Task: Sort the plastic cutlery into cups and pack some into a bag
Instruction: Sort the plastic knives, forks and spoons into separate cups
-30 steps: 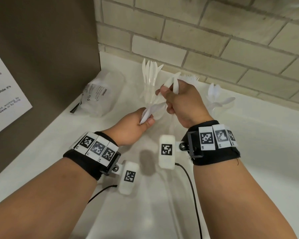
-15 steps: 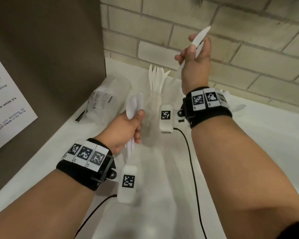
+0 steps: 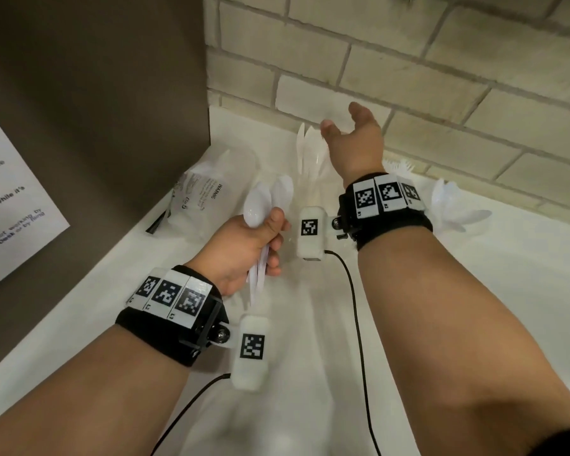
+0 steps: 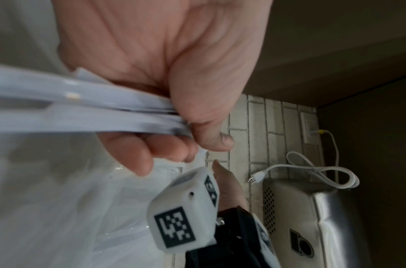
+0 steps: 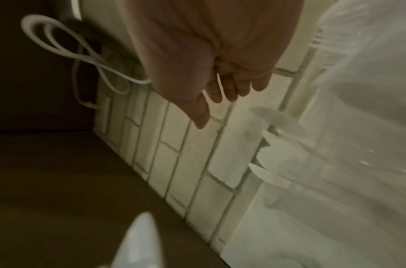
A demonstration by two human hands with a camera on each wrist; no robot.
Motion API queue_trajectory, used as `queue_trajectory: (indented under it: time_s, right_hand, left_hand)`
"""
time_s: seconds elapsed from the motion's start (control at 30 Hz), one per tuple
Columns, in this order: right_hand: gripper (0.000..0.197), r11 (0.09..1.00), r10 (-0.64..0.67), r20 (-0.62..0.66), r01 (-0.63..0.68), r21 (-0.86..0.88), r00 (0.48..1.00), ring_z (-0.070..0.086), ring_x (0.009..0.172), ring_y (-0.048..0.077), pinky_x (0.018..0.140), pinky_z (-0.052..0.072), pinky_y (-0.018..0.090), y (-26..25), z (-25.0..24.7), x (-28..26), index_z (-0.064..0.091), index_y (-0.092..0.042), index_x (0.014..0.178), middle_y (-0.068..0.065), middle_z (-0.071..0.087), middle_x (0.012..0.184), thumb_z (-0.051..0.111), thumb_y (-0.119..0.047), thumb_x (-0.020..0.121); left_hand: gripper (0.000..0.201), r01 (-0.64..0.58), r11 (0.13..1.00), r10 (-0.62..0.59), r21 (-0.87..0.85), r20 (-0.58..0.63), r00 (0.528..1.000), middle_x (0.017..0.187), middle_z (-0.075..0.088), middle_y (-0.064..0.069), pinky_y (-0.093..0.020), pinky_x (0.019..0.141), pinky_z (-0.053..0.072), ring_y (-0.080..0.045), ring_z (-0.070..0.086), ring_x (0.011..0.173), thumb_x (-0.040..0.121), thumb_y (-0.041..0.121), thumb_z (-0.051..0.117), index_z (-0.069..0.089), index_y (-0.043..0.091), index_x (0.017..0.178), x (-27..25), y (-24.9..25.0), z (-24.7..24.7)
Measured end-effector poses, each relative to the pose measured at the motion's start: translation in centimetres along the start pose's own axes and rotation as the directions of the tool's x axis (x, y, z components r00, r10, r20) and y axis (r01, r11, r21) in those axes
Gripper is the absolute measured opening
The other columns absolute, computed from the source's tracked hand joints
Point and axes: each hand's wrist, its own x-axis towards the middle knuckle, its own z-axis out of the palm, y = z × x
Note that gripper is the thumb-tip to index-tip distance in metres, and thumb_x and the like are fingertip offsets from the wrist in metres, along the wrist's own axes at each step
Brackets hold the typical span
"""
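A white counter (image 3: 474, 291) ran into a corner between a brown panel (image 3: 96, 110) and a pale brick wall (image 3: 408, 60). Nearest, the left hand (image 3: 244, 248) was curled round a bundle of spoons (image 3: 267, 199), bowls up and handles sticking out below the fist; the left wrist view showed thumb and fingers clamped on those handles. Just beyond, the right hand (image 3: 356, 143) hung above the knives (image 3: 306, 149) that stood upright in a clear cup, whose walls were too faint to trace; its fingers were spread loose and held nothing, as the right wrist view confirmed. To the left, a crumpled clear bag (image 3: 211, 192) with printed warning text lay against the panel. Farther right, by the wall, forks (image 3: 402, 166) and more spoons (image 3: 454, 205) stood in what seemed to be other cups. The sorting looked to be under way, with the knife cup apparently just served. The next move likely called for the free hand to draw a piece from the left hand's bundle and carry it to the matching cup, set down gently so the light cup would not tip.
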Motion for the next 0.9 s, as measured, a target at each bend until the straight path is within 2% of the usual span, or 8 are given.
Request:
queue_trajectory:
  time_s: [0.07,0.13,0.23,0.3,0.4,0.7,0.8,0.9]
  right_hand:
    - [0.045,0.998,-0.061,-0.035,0.062,0.031,0.998,0.053,0.112,0.007,0.095,0.04,0.018,-0.8,-1.2,-1.4,0.053,-0.015,0.131,0.004,0.053,0.134,0.065,-0.025,0.089]
    - [0.014,0.994,-0.05,0.005,0.049,0.1,0.999,0.062,0.084,0.009,0.078,0.051,0.027,-1.2,-2.2,-3.6,0.065,-0.019,0.095,0.005,0.068,0.1,0.069,-0.027,0.085]
    - [0.04,0.997,0.017,0.182,-0.03,0.068,0.983,0.056,0.048,0.013,0.054,0.047,0.027,-1.4,-3.4,-7.2,0.06,-0.009,0.063,0.012,0.066,0.064,0.075,-0.044,0.076]
    - [0.047,0.998,0.061,0.276,-0.051,-0.042,0.959,0.056,0.046,0.009,0.051,0.044,0.022,-1.0,-3.6,-9.0,0.065,-0.006,0.068,0.007,0.067,0.061,0.078,-0.051,0.069]
    - [0.031,0.991,0.125,0.337,-0.103,-0.084,0.933,0.057,0.045,0.005,0.045,0.042,0.018,-0.1,-3.9,-10.4,0.068,-0.013,0.074,-0.005,0.067,0.062,0.078,-0.042,0.073]
    - [0.021,0.99,0.135,0.302,-0.143,0.006,0.944,0.058,0.043,0.01,0.043,0.043,0.024,1.1,-5.9,-11.1,0.066,-0.006,0.081,0.002,0.068,0.065,0.056,-0.019,0.094]
    - [0.02,0.977,0.129,0.189,-0.158,0.144,0.973,0.058,0.044,0.011,0.044,0.046,0.025,1.1,-7.8,-10.0,0.065,-0.009,0.091,0.005,0.068,0.073,0.047,-0.015,0.099]
    - [0.019,0.976,0.035,-0.062,-0.02,0.217,0.997,0.06,0.046,0.007,0.052,0.055,0.028,1.2,-10.1,-7.8,0.062,-0.011,0.1,0.004,0.064,0.075,0.043,-0.017,0.101]
  left_hand:
    - [0.032,-0.016,1.0,0.016,0.006,-0.016,1.0,0.059,0.051,0.003,-0.027,0.047,0.047,-0.012,0.045,0.045,0.084,0.042,0.059,0.065,0.012,0.093,0.0,-0.1,0.4]
    - [0.025,-0.045,0.998,0.047,0.039,-0.059,0.997,0.061,0.051,0.002,-0.025,0.045,0.041,-0.012,0.042,0.046,0.091,0.032,0.058,0.064,0.01,0.101,0.1,-0.1,0.9]
    - [0.027,-0.085,0.99,0.095,0.115,-0.09,0.991,0.064,0.051,0.001,-0.026,0.046,0.036,-0.009,0.041,0.046,0.095,0.026,0.055,0.059,0.006,0.113,0.2,-0.4,1.6]
    - [0.022,-0.117,0.978,0.131,0.171,-0.068,0.989,0.068,0.052,0.0,-0.025,0.048,0.038,-0.007,0.043,0.047,0.096,0.025,0.053,0.059,0.01,0.11,0.1,-0.4,2.1]
    - [0.014,-0.142,0.97,0.146,0.198,-0.007,0.989,0.07,0.054,-0.001,-0.026,0.05,0.04,-0.009,0.046,0.051,0.098,0.027,0.05,0.06,0.018,0.094,-0.2,-0.4,2.9]
    - [0.024,-0.05,0.998,0.052,0.043,-0.047,0.998,0.071,0.066,-0.004,-0.031,0.062,0.05,-0.015,0.062,0.059,0.099,0.031,0.048,0.064,0.013,0.097,-0.4,-0.5,4.0]
    - [0.026,-0.026,0.999,0.024,-0.028,-0.074,0.997,0.072,0.063,-0.008,-0.031,0.06,0.055,-0.023,0.062,0.064,0.099,0.028,0.046,0.059,0.008,0.088,-0.1,-0.6,4.4]
    - [0.03,0.004,0.999,-0.007,-0.032,-0.09,0.996,0.073,0.062,-0.007,-0.039,0.074,0.055,-0.023,0.065,0.067,0.098,0.031,0.048,0.055,0.009,0.079,0.2,-0.6,4.9]
